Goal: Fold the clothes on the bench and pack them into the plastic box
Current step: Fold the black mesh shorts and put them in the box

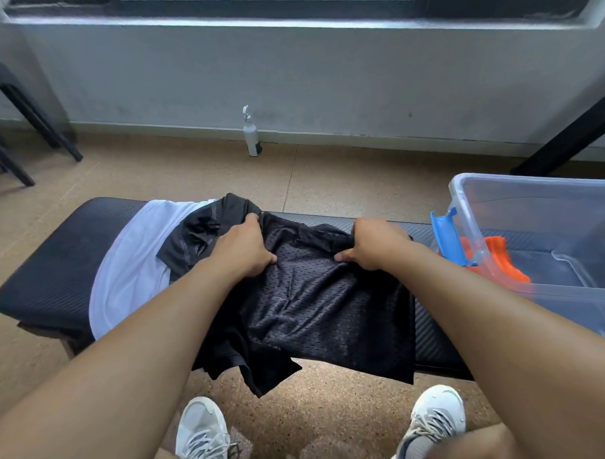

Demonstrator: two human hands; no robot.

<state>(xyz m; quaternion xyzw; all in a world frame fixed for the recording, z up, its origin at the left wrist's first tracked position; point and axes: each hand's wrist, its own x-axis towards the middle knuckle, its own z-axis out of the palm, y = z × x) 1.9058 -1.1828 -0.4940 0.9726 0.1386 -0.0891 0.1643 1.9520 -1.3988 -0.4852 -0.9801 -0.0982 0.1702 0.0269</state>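
Note:
A black mesh garment (317,314) lies spread across the middle of the dark padded bench (55,269), its lower edge hanging over the near side. My left hand (245,246) grips its far edge on the left, fingers curled into the fabric. My right hand (375,244) grips the same edge further right. A white garment (134,266) lies under it to the left, with another dark piece (198,233) on top of the white one. The clear plastic box (549,255) stands on the bench's right end and holds a folded orange cloth (501,260).
The box has a blue latch (449,238) on its near left side. A white spray bottle (251,135) stands on the floor by the wall. Black chair legs (27,136) are at the far left, a black table leg (565,137) at the far right. My shoes (202,435) are below the bench.

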